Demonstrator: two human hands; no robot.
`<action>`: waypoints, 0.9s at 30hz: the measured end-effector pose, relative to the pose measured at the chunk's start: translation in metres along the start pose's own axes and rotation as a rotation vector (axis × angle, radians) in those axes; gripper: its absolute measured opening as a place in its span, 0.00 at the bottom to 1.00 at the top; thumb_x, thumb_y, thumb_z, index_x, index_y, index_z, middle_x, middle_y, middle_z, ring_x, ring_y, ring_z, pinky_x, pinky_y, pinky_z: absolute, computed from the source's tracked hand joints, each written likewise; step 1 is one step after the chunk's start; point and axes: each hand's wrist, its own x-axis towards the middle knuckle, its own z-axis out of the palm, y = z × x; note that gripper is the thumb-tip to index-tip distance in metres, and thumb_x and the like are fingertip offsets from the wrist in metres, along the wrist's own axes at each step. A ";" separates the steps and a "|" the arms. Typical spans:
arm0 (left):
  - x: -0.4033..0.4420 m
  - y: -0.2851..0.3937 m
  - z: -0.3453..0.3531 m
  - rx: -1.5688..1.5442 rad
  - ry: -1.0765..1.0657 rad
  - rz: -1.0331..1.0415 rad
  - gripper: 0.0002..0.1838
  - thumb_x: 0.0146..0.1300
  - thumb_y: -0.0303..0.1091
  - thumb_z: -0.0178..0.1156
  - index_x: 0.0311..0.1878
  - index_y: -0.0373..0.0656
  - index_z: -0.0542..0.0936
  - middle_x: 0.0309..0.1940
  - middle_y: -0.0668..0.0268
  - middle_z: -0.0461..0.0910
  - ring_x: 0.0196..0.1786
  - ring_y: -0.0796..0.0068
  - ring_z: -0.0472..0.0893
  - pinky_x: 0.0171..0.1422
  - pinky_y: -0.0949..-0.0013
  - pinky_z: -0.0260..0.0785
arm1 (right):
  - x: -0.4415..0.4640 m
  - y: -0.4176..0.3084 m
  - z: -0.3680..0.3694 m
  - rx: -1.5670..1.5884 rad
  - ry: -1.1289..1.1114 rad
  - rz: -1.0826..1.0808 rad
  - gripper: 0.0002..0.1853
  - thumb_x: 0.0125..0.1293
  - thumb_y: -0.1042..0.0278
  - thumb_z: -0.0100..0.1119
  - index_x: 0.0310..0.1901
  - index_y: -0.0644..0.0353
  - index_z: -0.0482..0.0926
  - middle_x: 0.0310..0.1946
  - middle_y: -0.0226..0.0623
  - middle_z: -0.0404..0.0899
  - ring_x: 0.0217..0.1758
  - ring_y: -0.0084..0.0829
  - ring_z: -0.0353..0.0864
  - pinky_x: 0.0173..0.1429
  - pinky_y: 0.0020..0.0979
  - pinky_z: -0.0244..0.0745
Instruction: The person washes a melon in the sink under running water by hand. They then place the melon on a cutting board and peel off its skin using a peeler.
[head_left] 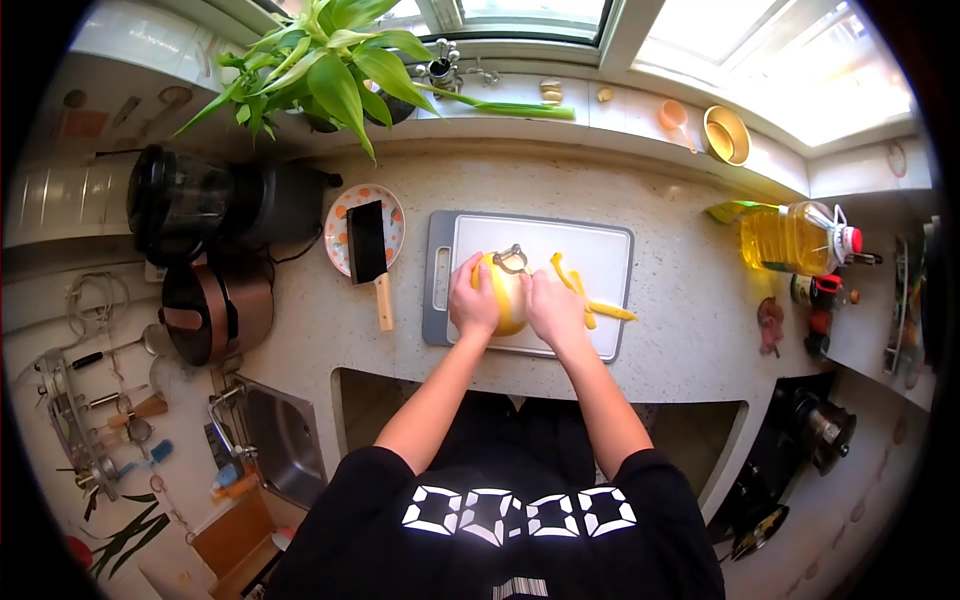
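Observation:
A large yellow fruit, melon-like and partly peeled to pale flesh (505, 315), rests on the white cutting board with a grey rim (438, 310). My left hand (472, 300) is wrapped around its left side and steadies it. In my right hand (553, 305) is a peeler (511, 259), its metal head lying at the top of the fruit; the handle is mostly hidden by my fingers. Strips of yellow peel (608, 311) lie on the board just right of my right hand.
Left of the board, a cleaver (367, 240) lies across a patterned plate (338, 220). A rice cooker (225, 310) and sink (285, 440) are farther left. An oil bottle (790, 240) stands at right. A leafy plant (335, 85) and yellow bowl (727, 135) line the windowsill.

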 end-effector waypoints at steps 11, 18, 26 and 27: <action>-0.006 0.000 0.000 -0.017 -0.001 0.041 0.18 0.75 0.44 0.56 0.59 0.49 0.84 0.57 0.60 0.82 0.59 0.54 0.82 0.63 0.58 0.75 | -0.034 0.007 -0.011 0.042 -0.064 0.021 0.24 0.83 0.49 0.40 0.43 0.63 0.76 0.31 0.58 0.83 0.39 0.62 0.84 0.46 0.59 0.76; -0.001 0.010 -0.001 -0.018 0.000 -0.009 0.16 0.75 0.40 0.56 0.58 0.46 0.86 0.56 0.55 0.86 0.58 0.54 0.84 0.64 0.60 0.75 | -0.071 0.021 0.003 0.068 -0.088 0.145 0.25 0.82 0.47 0.42 0.42 0.63 0.77 0.32 0.56 0.84 0.40 0.60 0.84 0.45 0.59 0.77; 0.007 0.001 0.005 -0.067 0.006 -0.112 0.17 0.76 0.40 0.55 0.59 0.46 0.86 0.55 0.55 0.87 0.58 0.57 0.85 0.63 0.62 0.75 | -0.139 0.055 0.068 0.191 -0.035 0.195 0.21 0.82 0.46 0.44 0.42 0.58 0.73 0.26 0.58 0.81 0.33 0.65 0.82 0.38 0.62 0.73; 0.007 -0.002 0.004 -0.078 0.012 -0.135 0.17 0.76 0.39 0.55 0.59 0.46 0.86 0.55 0.55 0.87 0.58 0.58 0.85 0.63 0.62 0.74 | -0.140 0.052 0.063 0.275 0.030 0.248 0.21 0.81 0.46 0.47 0.41 0.58 0.72 0.26 0.58 0.81 0.34 0.65 0.82 0.37 0.61 0.73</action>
